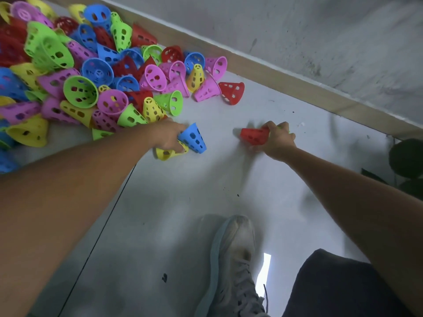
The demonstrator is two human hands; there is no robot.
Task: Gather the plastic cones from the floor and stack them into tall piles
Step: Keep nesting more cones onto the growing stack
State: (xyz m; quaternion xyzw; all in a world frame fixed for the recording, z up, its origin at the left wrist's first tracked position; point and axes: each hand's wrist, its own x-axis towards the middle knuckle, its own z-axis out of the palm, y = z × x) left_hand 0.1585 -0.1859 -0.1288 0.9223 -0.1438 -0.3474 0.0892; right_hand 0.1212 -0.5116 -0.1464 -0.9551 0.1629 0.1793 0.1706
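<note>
Perforated plastic in blue, yellow, green, pink and red forms the cone heap (75,72), which lies on the pale floor (229,191) against the wooden skirting board (274,72) and serves here as the landmark. Just beside the heap's near edge, the left hand (168,137) reaches down with its fingers curled; a blue cone (193,138) lies tilted against the fingertip side of the hand, its wide rim toward the viewer, and a yellow cone (169,152) lies on its side directly under the hand, touching the blue one. The fingers appear to grip these two cones, though the exact contact is hidden by the back of the hand. Well apart from the heap, on open floor, the right hand (275,137) has its fingers wrapped round a red cone (254,135), whose narrow end points back toward the heap; a sliver of yellow-green shows behind the knuckles, too small to identify. A lone red cone (231,92) lies on its side at the heap's far fringe, near the skirting board. Farthest from the heap, at the lower edge of the view, are a grey laced shoe (233,266) and a dark trouser leg (338,287).
</note>
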